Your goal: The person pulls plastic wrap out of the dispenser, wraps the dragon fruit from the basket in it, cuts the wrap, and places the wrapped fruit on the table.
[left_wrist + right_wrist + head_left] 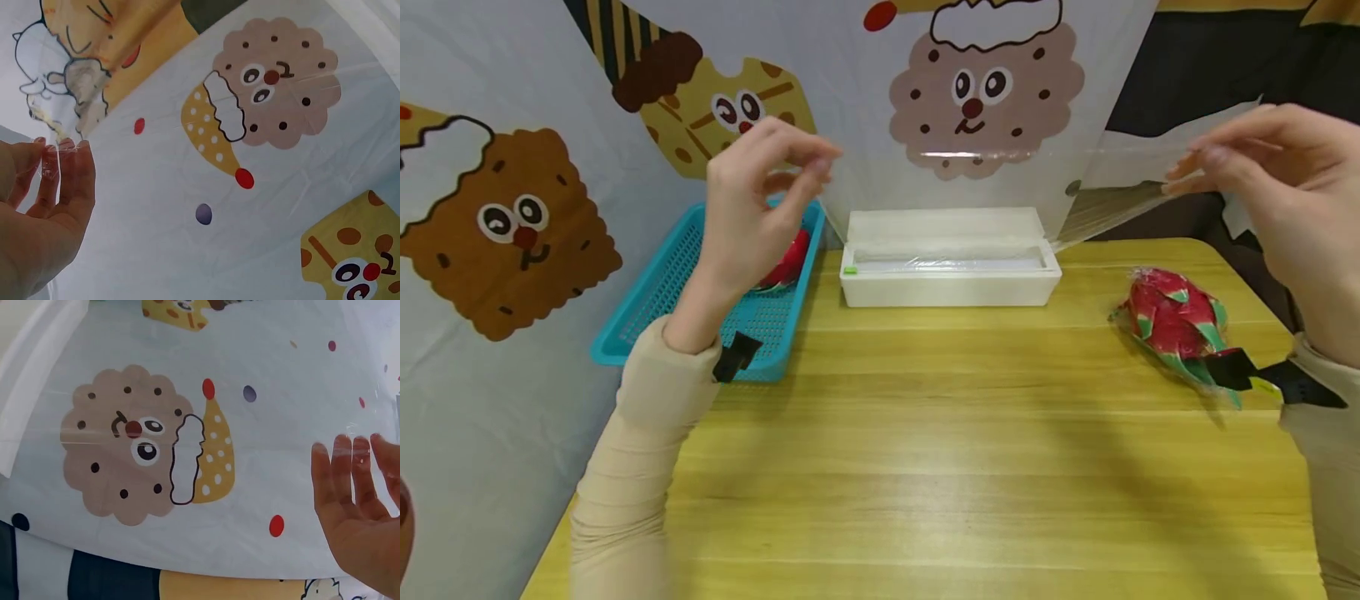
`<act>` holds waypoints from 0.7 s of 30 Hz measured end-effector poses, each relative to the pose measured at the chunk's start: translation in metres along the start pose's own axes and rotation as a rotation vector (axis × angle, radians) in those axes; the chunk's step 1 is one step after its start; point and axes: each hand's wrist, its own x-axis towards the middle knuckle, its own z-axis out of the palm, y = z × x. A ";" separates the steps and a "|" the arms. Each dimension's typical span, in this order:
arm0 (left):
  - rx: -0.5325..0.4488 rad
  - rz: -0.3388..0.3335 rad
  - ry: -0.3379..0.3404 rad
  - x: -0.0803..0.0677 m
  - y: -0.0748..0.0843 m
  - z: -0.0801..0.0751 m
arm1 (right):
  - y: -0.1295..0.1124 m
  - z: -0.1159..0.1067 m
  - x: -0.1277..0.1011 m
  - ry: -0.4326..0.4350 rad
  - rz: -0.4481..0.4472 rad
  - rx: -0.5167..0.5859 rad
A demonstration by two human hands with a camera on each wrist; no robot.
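A sheet of clear plastic wrap (977, 155) stretches between my raised hands, its lower part running down to a white wrap dispenser box (951, 290) with its lid up. My left hand (756, 192) pinches one upper corner, above the blue basket. At the far right my right hand (1296, 196) pinches the other corner between thumb and fingers. In the left wrist view the film bunches at the fingertips of the left hand (53, 206). Film also crosses the fingertips of the right hand (359, 494) in the right wrist view.
A wrapped dragon fruit (1176, 317) lies on the wooden table (925, 467) below my right hand. On the left stands a blue basket (775, 367) with a red fruit (790, 262) inside, partly hidden by my left arm. A printed cartoon cloth (865, 100) hangs behind the table.
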 end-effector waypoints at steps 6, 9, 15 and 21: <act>-0.090 -0.017 -0.082 -0.035 0.016 -0.004 | 0.010 -0.016 -0.043 -0.188 -0.024 0.185; -0.157 0.012 -0.148 -0.054 0.020 -0.007 | 0.010 -0.023 -0.064 -0.274 -0.028 -0.020; -0.299 0.043 -0.330 -0.094 0.023 -0.009 | 0.015 -0.027 -0.093 -0.484 -0.124 0.010; -0.406 -0.051 -0.518 -0.131 0.024 -0.006 | 0.035 -0.023 -0.115 -0.683 -0.155 0.281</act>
